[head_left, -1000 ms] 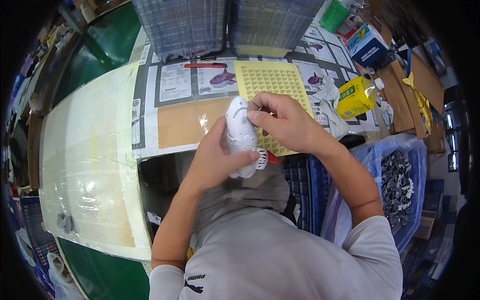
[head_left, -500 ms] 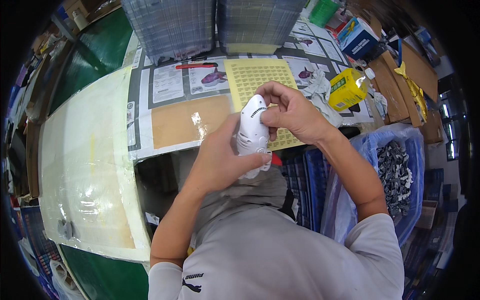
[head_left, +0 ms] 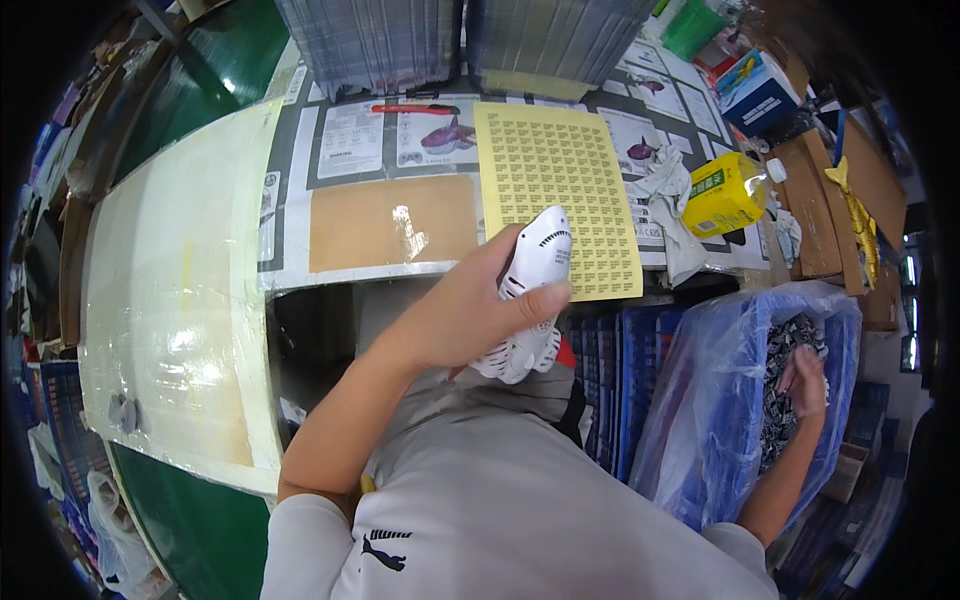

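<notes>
My left hand (head_left: 470, 310) is closed around a white plastic shark-shaped shell (head_left: 537, 262), its snout pointing up and away from me. The thumb lies across the shell's lower part, and the palm hides its left side. A dark row of tooth marks and a small patch of dark print show on the shell. Far to the right, my right hand (head_left: 806, 385) reaches down into a blue crate (head_left: 848, 400) lined with clear plastic. Its fingers look loosely apart, over a heap of small dark grey and white parts (head_left: 800, 335), with nothing visible in them.
A yellow sheet of printed labels (head_left: 555, 160) lies on the table beyond the shell, beside a brown rectangle (head_left: 390, 225). Clear plastic trays (head_left: 375, 45) stand in tall stacks behind. A yellow bottle (head_left: 725, 195) and a white cloth (head_left: 675, 205) lie at right.
My right hand has let go of the shell and moved right, into the crate. The left hand still holds the shell, now tilted more to the right, with the printed patch uncovered.
</notes>
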`<state>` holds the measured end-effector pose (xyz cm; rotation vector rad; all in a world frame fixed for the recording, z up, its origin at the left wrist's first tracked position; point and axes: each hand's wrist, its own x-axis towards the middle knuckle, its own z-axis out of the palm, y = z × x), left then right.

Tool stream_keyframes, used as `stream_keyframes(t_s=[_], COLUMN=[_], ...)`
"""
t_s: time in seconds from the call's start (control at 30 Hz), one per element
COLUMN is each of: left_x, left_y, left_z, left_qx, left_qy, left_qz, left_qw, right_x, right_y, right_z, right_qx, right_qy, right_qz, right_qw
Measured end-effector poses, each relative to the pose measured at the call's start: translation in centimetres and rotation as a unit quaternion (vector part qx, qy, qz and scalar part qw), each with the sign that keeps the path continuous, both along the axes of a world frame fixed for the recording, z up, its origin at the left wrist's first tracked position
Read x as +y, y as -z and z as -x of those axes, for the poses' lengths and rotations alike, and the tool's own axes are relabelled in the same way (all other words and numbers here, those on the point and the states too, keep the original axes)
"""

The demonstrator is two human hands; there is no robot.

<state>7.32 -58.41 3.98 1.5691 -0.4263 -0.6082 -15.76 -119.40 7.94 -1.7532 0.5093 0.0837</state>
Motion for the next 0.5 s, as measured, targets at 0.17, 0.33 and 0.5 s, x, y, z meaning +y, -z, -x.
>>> stream_keyframes(t_s=[0.17,0.33,0.5], left_x=[-1.6,-2.5,-3.4], left_y=[1.8,3.2,5.4], left_z=[0.9,2.7,6.1], left_qx=[0.260,0.376,0.472], left_qy=[-0.010,-0.057,-0.083], left_qz=[0.080,0.120,0.207], left_qw=[0.962,0.917,0.853], right_x=[-6.5,-6.0,-4.5], right_y=[17.6,24.8,23.3], right_z=[11.1,16.5,16.3], right_qx=[0.236,0.356,0.383], right_qy=[0.240,0.249,0.224], right_qz=[0.033,0.050,0.056], right_qw=[0.941,0.899,0.895])
